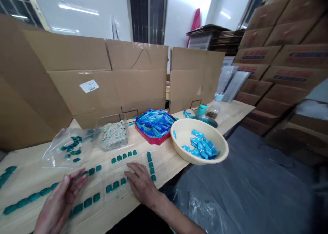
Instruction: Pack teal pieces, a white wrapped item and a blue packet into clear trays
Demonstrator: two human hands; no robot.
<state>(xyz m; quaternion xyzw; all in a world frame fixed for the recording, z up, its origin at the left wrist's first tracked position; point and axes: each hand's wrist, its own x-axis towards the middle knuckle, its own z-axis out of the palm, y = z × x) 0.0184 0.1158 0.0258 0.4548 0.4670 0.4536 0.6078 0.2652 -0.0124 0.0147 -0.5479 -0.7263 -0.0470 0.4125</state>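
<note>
Rows of small teal blocks [116, 186] lie on clear plastic blister trays [115, 174] on a pale wooden table [164, 165]. My left hand [61, 201] is at the near left, fingers apart, its fingertips right by a teal row. My right hand [142, 182] rests on the tray, its fingertips beside the middle teal blocks. Neither hand appears to hold anything. A clear plastic bag [68, 148] with loose teal pieces lies beyond my left hand.
A clear tub of speckled pieces [114, 138], a red tray of blue items [153, 140] and a cream bowl of blue pieces [197, 141] line the table. Cardboard sheets [110, 83] stand behind it. Stacked cartons [287, 66] fill the right.
</note>
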